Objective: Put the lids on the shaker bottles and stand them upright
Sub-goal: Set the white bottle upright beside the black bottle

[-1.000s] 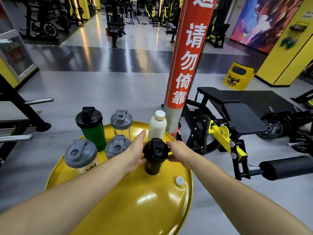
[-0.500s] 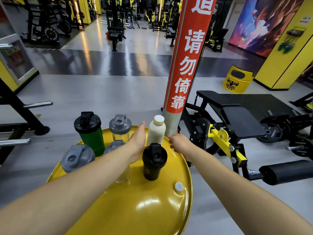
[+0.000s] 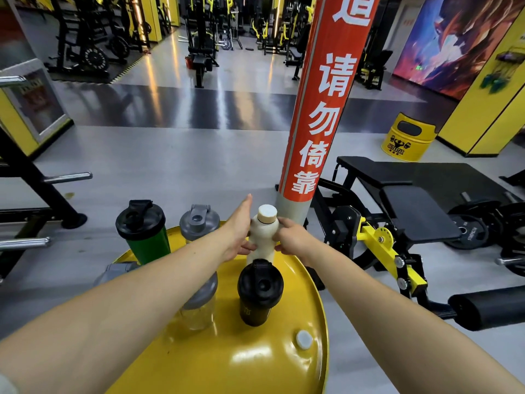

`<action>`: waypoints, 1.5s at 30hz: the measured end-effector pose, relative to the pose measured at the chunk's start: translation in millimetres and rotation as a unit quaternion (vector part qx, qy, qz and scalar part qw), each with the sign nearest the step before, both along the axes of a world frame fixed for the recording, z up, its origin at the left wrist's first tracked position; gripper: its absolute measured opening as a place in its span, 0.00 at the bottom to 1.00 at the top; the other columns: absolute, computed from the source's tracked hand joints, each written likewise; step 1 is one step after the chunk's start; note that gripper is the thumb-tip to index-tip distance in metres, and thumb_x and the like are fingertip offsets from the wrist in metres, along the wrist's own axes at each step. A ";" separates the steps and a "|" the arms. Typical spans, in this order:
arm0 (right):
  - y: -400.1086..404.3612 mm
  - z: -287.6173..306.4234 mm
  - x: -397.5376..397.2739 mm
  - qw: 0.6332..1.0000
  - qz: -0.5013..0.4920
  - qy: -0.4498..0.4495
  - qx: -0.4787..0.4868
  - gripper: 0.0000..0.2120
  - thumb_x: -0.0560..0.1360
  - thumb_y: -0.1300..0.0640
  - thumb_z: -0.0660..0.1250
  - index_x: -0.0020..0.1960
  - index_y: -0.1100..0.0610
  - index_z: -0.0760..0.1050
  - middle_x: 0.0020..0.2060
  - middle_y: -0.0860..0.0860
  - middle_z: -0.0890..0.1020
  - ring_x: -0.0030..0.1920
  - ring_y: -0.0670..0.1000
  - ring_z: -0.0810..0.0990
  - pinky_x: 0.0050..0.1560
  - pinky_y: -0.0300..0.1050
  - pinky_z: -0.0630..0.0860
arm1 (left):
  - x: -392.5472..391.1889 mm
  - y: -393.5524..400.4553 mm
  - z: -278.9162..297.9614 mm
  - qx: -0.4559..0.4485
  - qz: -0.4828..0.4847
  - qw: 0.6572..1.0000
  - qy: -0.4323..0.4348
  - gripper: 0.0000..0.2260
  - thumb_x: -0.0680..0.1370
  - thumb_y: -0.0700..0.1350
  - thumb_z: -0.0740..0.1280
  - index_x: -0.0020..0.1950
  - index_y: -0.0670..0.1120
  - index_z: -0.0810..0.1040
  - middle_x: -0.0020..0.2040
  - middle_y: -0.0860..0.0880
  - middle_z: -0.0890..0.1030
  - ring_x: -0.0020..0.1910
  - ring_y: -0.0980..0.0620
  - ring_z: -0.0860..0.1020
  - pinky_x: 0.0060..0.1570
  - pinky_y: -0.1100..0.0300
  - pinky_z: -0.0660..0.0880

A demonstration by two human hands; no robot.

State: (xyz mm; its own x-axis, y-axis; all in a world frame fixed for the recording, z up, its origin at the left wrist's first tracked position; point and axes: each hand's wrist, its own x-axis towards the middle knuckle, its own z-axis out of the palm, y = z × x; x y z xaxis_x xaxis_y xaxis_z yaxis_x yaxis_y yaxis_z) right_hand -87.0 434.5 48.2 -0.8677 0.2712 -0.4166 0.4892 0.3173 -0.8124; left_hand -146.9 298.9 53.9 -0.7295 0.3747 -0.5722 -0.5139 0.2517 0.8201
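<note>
1. Left hand (image 3: 238, 231) and right hand (image 3: 289, 237) each have their grip clamped on the cream bottle (image 3: 262, 237).
2. It stands upright at the far edge of the yellow drum top (image 3: 227, 359), behind the black shaker bottle (image 3: 259, 292).

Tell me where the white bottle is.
Head view: the white bottle stands at the drum's far edge, between both hands, behind the black shaker.

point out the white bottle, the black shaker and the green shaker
white bottle (image 3: 262, 237), head view, bare body between the hands
black shaker (image 3: 260, 285), head view, lid top
green shaker (image 3: 150, 245), head view, green side wall
</note>
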 end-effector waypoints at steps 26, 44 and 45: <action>-1.7 -12.1 -29.8 0.995 0.038 0.046 0.079 0.31 0.77 0.56 0.71 0.76 0.54 0.63 0.67 0.54 0.76 0.66 0.56 0.75 0.58 0.46 0.72 | -25.5 -6.2 2.6 0.023 -0.002 1.000 -0.012 0.41 0.76 0.73 0.47 0.80 0.46 0.58 0.78 0.40 0.63 0.69 0.33 0.71 0.66 0.44 0.65; -5.4 -17.1 54.0 0.992 0.064 -0.083 0.074 0.17 0.82 0.59 0.58 0.69 0.62 0.72 0.60 0.60 0.79 0.46 0.55 0.76 0.44 0.49 0.70 | 63.8 -24.8 -9.3 -0.033 0.010 0.999 0.022 0.28 0.83 0.59 0.53 0.79 0.45 0.59 0.76 0.43 0.66 0.72 0.43 0.65 0.68 0.50 0.61; -6.7 -18.5 59.7 0.993 0.056 -0.085 0.066 0.15 0.83 0.58 0.57 0.66 0.61 0.73 0.62 0.61 0.79 0.46 0.57 0.78 0.44 0.49 0.72 | 69.0 -27.1 -10.4 -0.035 0.010 0.999 0.017 0.29 0.83 0.60 0.53 0.79 0.46 0.58 0.77 0.44 0.66 0.74 0.43 0.63 0.71 0.48 0.59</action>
